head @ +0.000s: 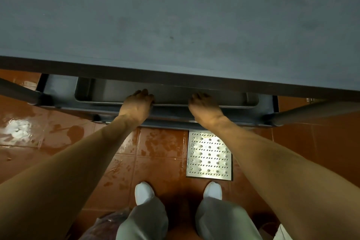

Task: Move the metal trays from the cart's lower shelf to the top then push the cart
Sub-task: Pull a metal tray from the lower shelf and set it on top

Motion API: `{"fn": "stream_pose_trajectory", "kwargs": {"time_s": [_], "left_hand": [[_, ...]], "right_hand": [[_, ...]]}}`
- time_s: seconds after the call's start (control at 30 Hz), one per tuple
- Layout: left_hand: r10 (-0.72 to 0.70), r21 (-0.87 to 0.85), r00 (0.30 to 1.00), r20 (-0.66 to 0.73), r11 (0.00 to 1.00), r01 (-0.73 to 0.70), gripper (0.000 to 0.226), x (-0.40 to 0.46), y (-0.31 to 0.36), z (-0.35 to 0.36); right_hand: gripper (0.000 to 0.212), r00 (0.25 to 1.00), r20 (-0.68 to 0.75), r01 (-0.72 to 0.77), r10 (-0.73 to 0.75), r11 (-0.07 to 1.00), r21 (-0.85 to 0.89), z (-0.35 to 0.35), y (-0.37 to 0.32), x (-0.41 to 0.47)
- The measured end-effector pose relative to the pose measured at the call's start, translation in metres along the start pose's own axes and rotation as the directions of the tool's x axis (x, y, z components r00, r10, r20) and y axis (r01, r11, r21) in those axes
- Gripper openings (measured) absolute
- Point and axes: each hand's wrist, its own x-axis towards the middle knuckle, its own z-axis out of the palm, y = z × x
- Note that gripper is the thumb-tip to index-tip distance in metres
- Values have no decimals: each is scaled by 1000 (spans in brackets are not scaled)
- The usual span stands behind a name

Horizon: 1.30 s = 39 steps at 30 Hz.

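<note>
A grey cart fills the upper half of the view, its flat top shelf (175, 15) bare. Under the top's near edge, a shallow metal tray (101, 91) lies on the lower shelf (58, 85), mostly hidden by the top. My left hand (136, 105) grips the tray's near rim left of centre, fingers curled over it. My right hand (204, 109) grips the same rim right of centre. Whether more trays lie beneath cannot be seen.
The cart's handle bars run out at left (17, 91) and right (311, 111). The floor is wet, glossy brown tile (159, 146) with a perforated metal drain cover (209, 156) just ahead of my right foot. My white shoes (144, 193) stand close to the cart.
</note>
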Motion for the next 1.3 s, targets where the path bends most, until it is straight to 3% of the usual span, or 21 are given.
{"fn": "stream_pose_trajectory", "kwargs": {"time_s": [0.13, 0.27, 0.37, 0.5, 0.67, 0.83, 1.03, 1.3], "left_hand": [[28, 3, 996, -87, 1000, -28, 29, -9, -8, -7], [-1, 71, 982, -186, 997, 14, 47, -19, -22, -17], [-2, 128, 978, -207, 991, 29, 36, -20, -30, -28], [12, 131, 989, -145, 991, 8, 21, -26, -35, -39], [23, 122, 989, -147, 993, -5, 12, -42, -26, -39], [32, 147, 986, -162, 989, -8, 12, -52, -22, -54], [150, 138, 966, -209, 983, -123, 17, -101, -22, -89], [126, 198, 981, -145, 976, -96, 22, -186, -17, -152]], "right_hand": [[35, 999, -40, 35, -37, 997, -64, -8, 4, -13], [44, 989, -142, -49, 45, 999, -22, -24, 10, -29], [49, 980, -182, -72, 79, 996, 47, -32, 13, -35], [33, 954, -274, -121, 119, 993, 9, -39, 7, -35], [46, 956, -162, -236, 243, 970, 60, -39, -3, -21], [60, 960, -156, -207, 232, 965, 159, -42, -1, -27], [36, 978, -99, -151, 185, 948, 279, -83, -16, -72], [18, 984, -118, -103, 136, 963, 250, -162, -43, -156]]}}
